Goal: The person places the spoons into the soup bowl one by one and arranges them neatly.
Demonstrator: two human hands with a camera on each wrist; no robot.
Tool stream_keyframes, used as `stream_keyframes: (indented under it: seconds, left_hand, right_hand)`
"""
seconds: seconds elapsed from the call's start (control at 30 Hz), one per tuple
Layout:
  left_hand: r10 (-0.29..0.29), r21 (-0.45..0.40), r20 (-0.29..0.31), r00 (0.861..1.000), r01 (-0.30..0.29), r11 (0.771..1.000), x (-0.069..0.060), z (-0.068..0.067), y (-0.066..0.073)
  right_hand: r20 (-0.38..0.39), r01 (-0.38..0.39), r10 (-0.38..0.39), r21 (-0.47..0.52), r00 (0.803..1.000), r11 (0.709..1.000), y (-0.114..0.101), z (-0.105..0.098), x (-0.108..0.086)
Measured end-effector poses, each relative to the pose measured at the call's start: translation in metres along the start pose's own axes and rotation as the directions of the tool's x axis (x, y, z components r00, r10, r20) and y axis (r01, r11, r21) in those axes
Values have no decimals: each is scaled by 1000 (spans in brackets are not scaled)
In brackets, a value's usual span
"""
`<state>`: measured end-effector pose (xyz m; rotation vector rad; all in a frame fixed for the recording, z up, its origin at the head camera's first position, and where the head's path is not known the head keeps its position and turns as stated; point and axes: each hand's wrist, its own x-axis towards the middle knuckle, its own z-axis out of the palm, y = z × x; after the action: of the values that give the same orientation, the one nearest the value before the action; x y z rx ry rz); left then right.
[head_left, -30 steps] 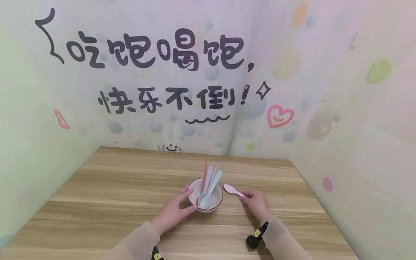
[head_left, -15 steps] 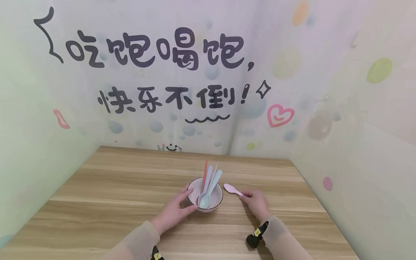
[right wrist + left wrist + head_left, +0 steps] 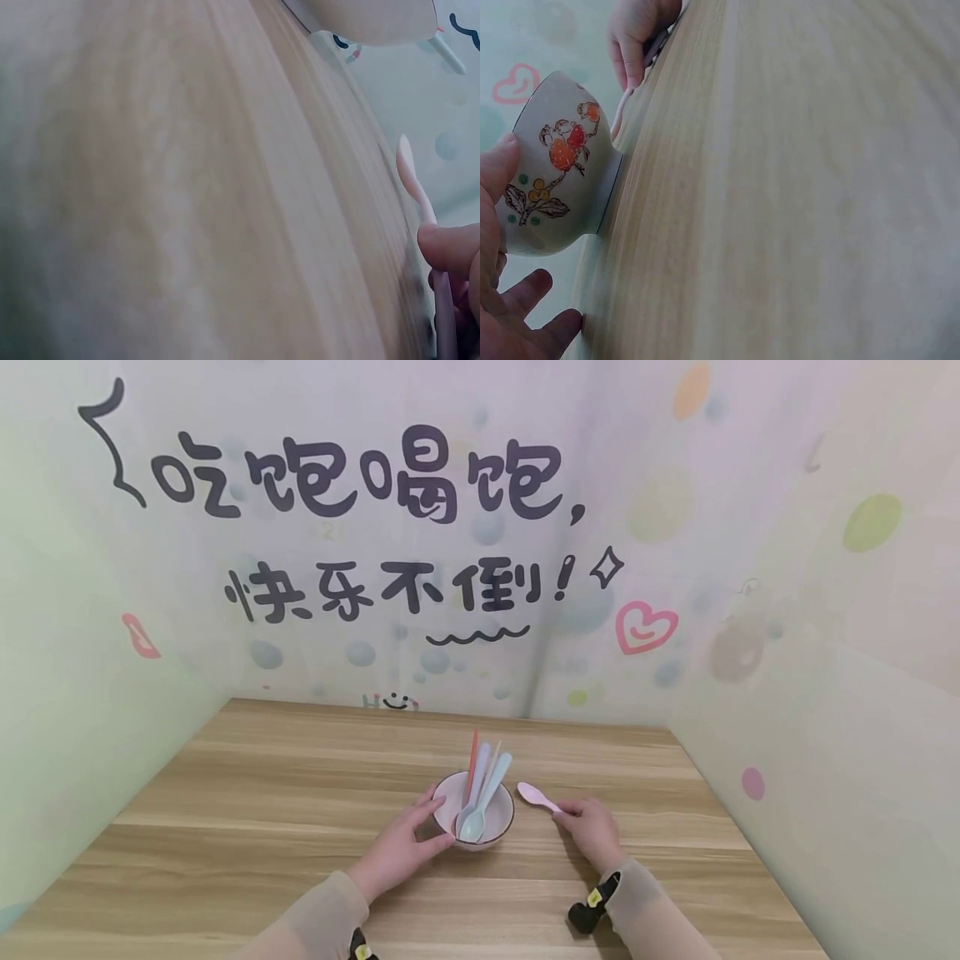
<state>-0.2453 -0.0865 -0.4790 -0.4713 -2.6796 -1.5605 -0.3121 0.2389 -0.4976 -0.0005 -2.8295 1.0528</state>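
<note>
A white bowl with a dark rim stands on the wooden table. Its outer wall, seen in the left wrist view, carries orange-red fruit and brown leaves. A pale blue spoon, a lavender spoon, a red stick-like utensil and a thin pale one lean inside it. My left hand holds the bowl's left side, thumb at the front and fingers round the side. To the bowl's right, my right hand pinches the handle of a pink spoon. The spoon's bowl end points left, towards the bowl, and stays apart from it.
The wooden table reaches back to a printed wall with large dark lettering. Pale walls flank the table on both sides. Black straps with small devices sit at both wrists.
</note>
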Motion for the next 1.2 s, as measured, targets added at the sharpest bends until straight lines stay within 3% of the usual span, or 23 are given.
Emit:
stream_keyframes:
  seconds: [0.43, 0.87, 1.07, 1.2]
  left_hand:
    - [13, -3, 1, 1000, -13, 1000, 1, 0, 2]
    - [14, -3, 5, 1000, -14, 1000, 0, -1, 4]
    - [11, 1, 8, 1000, -11, 1000, 1, -1, 3]
    - [8, -1, 8, 1000, -8, 1000, 1, -1, 3]
  right_hand:
    - [9, -12, 11, 119, 1000, 993, -9, -18, 3]
    - [-4, 112, -113, 140, 994, 984, -22, -36, 8]
    - [67, 222, -234, 151, 970, 963, -29, -42, 7]
    - [113, 347, -355, 80, 928, 934, -35, -46, 9]
